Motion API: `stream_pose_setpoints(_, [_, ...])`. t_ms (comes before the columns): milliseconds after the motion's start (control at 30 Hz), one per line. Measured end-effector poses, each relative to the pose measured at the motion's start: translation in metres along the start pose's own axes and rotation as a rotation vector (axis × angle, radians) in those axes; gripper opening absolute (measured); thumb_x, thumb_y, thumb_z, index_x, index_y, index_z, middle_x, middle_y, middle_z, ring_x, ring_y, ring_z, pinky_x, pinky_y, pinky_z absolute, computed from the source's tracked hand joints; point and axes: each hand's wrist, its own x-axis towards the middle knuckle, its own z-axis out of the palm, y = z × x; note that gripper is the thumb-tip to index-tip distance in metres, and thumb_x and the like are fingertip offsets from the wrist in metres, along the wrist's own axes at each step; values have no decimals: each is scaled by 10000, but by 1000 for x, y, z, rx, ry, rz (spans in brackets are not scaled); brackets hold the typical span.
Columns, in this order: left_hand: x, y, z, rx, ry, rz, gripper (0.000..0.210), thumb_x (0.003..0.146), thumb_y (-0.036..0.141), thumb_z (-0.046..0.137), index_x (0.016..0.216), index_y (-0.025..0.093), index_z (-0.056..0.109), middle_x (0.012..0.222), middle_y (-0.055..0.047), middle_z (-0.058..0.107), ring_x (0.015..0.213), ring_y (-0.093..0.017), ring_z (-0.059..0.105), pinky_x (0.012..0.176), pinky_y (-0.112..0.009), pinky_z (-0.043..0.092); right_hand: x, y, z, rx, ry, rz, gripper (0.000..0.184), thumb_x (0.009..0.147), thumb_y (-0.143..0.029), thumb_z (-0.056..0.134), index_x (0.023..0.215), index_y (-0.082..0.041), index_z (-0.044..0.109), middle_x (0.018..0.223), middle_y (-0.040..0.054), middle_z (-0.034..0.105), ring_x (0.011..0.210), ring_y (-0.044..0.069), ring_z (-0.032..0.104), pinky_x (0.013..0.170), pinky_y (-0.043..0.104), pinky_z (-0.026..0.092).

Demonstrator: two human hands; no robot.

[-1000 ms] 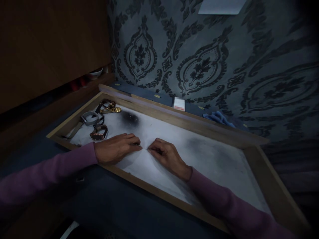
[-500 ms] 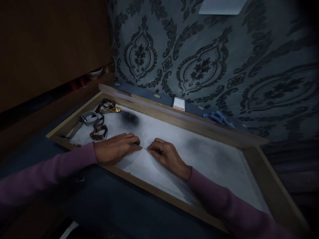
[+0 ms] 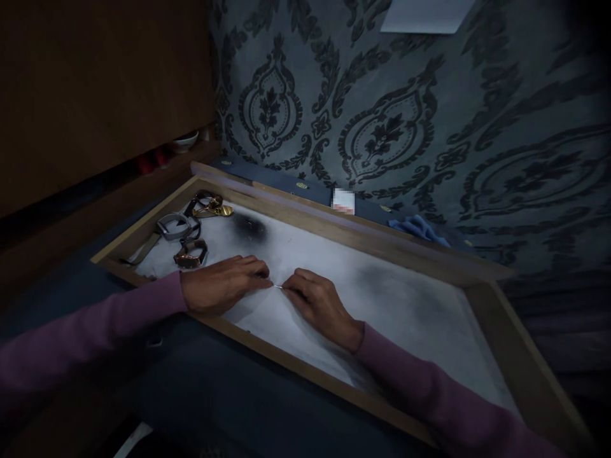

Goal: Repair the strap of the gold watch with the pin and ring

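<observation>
Over a shallow wooden drawer (image 3: 520, 346) with a white bottom, both my hands meet near the middle. My left hand (image 3: 229, 283) is closed, thumb and forefinger pinching one end of a thin silvery piece (image 3: 277, 286). The other end is pinched between the fingertips of my right hand (image 3: 322, 305). Most of this piece is hidden in my fingers and too small to name. Left of my hands, inside the drawer, lie a watch with a dark face (image 3: 191, 254), a grey-strapped watch (image 3: 172, 226) and a gold-coloured watch (image 3: 219, 207).
The drawer rests on a dark blue surface (image 3: 205, 375). Behind it are a small blurred white card (image 3: 343, 201) and a crumpled blue cloth (image 3: 420, 229), against a patterned wall (image 3: 315, 83). A brown wooden panel (image 3: 105, 76) rises at the left, with a white bowl (image 3: 184, 141) under it.
My fingertips have shifted slightly, and a little more of the silvery piece shows between them. The view has moved a touch; the watches and drawer stay as they were.
</observation>
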Motion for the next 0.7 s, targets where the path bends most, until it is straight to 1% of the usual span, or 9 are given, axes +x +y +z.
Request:
stream_pose_setpoints(233, [0,1,0,24,9,19,417,878,37,411,1260,173,506,1219,-122,538,1056,-228,492,933,-353,410,0,0,0,14,15,7,172,943,-175,494,828,-192,621,764,40,608,698,164,569,629,276,433])
stream_pose_setpoints(500, [0,0,1,29,17,26,398,887,46,400,1250,153,521,1220,-132,538,1042,-236,505,916,-359,424,0,0,-2,46,12,-6,172,942,-172,503,834,-183,636,753,42,605,697,166,569,625,274,434])
stream_pose_setpoints(700, [0,0,1,18,30,28,412,858,36,427,1234,164,533,1196,-122,546,1044,-239,509,917,-342,409,0,2,-1,49,13,-15,173,943,-172,505,832,-182,636,760,38,611,695,156,570,620,263,435])
